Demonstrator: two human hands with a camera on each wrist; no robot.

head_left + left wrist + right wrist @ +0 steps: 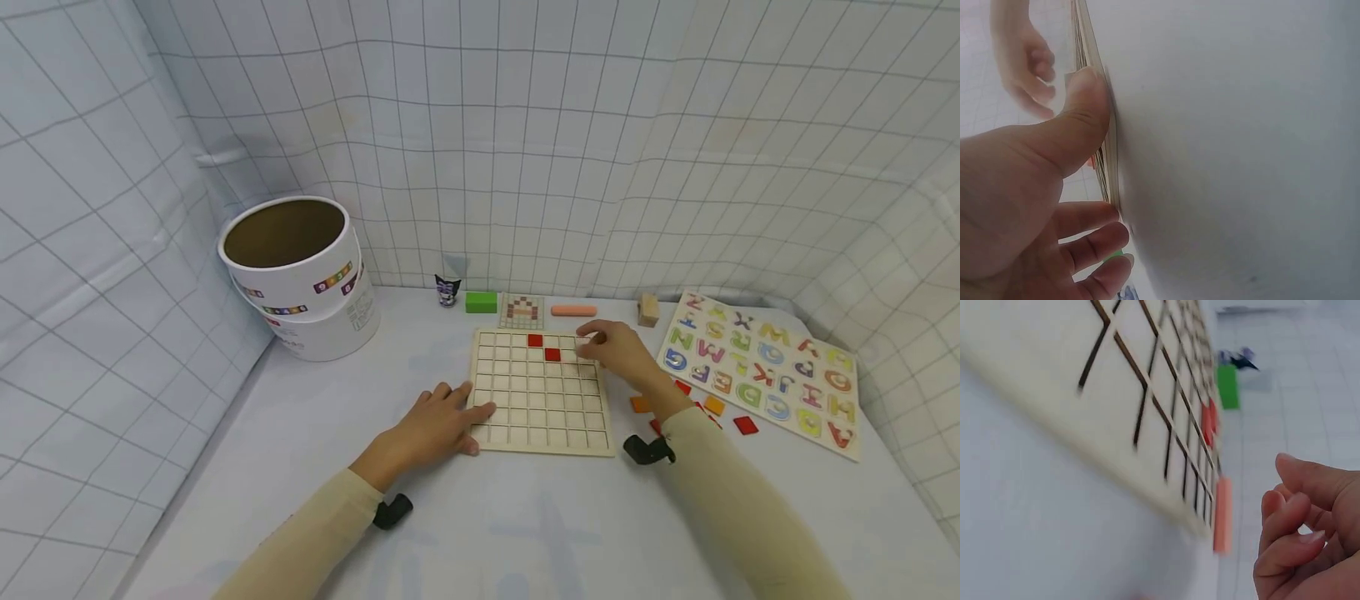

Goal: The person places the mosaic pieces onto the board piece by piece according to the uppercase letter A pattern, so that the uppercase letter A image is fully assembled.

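Observation:
A wooden grid board (540, 400) lies flat at the middle of the white table (525, 517). Two red tiles (534, 340) (552, 355) sit in cells near its far edge. My left hand (450, 408) rests flat on the table at the board's left edge, thumb (1082, 112) pressed on the rim (1109, 169). My right hand (609, 346) hovers over the board's far right corner with curled fingers (1288, 509); nothing shows between them. The right wrist view shows the board (1135, 406) and its red tiles (1208, 422) close up.
Loose orange and red tiles (746, 425) lie right of the board, beside an alphabet puzzle (757, 371). Along the back stand a small figure (447, 290), green block (481, 302), pattern card (521, 311), pink stick (573, 311) and wooden block (648, 309). Stacked white tubs (296, 275) sit at the back left.

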